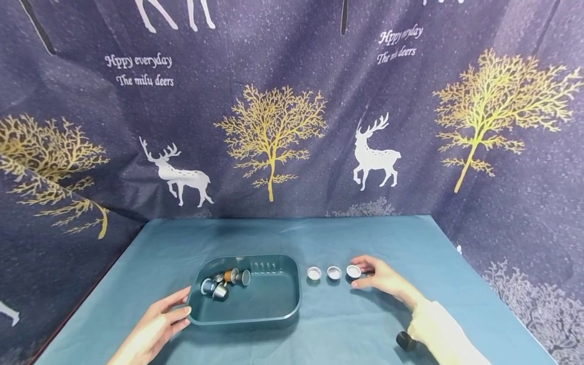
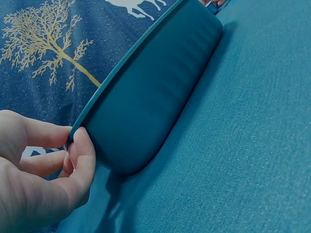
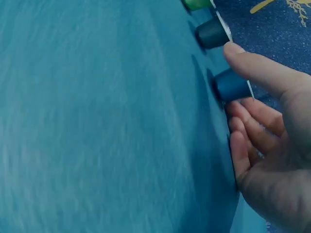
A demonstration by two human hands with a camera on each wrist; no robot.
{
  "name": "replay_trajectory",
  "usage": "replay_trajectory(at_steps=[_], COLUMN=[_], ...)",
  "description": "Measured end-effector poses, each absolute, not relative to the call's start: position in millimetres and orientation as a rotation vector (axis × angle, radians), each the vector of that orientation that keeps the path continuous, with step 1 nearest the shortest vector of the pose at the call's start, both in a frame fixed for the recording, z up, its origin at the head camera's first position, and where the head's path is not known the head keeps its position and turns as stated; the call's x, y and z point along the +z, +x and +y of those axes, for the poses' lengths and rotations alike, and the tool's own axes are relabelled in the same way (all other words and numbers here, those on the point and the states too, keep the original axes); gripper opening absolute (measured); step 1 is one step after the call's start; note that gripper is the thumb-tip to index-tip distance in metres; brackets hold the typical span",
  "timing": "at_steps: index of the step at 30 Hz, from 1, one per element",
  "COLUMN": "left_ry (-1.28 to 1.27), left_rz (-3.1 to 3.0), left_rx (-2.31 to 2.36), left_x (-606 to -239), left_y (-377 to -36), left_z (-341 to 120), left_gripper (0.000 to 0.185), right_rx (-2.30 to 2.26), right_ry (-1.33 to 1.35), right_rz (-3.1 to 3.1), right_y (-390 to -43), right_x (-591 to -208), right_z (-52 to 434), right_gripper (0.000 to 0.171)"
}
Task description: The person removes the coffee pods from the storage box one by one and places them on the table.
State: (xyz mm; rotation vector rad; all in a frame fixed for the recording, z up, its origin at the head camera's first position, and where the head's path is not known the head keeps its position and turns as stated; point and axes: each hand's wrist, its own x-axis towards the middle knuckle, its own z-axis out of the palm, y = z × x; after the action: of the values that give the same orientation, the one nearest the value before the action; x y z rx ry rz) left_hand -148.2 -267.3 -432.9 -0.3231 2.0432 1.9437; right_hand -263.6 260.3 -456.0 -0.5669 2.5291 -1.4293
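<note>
My left hand (image 1: 157,322) pinches the left rim of a dark teal plastic tray (image 1: 274,304); the left wrist view shows thumb and forefinger at that rim. Inside the tray's left part lie several coffee capsules, among them an orange one (image 1: 228,275) and a silver one (image 1: 221,291). To the right of the tray, three capsules stand lid up in a row. Around the rightmost, a blue capsule (image 3: 231,85), my right hand (image 1: 376,276) has its thumb and fingers spread, the fingers close beside it. Next to it are a dark green capsule (image 3: 213,33) and a bright green capsule (image 3: 197,4).
A teal cloth (image 1: 347,324) covers the table. Near my right wrist is a small black object (image 1: 406,341), perhaps part of the wrist gear. Behind the table hangs a dark blue curtain (image 1: 292,61) printed with deer and golden trees.
</note>
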Motion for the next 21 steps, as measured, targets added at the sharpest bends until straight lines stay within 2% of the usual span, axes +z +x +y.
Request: replay_trajectory(at_steps=[10, 21], left_ry=[-0.330, -0.331], left_rz=[2.052, 2.045], left_rx=[1.934, 1.918], left_x=[-432, -432], left_y=[-149, -149], left_z=[-267, -268], left_gripper=[0.072, 0.073], right_rx=[-1.310, -1.338], right_ry=[-0.728, -0.746], right_rz=[2.492, 2.497], right_y=[-269, -285], right_x=[-439, -406], right_z=[267, 263], right_gripper=[0.084, 0.078])
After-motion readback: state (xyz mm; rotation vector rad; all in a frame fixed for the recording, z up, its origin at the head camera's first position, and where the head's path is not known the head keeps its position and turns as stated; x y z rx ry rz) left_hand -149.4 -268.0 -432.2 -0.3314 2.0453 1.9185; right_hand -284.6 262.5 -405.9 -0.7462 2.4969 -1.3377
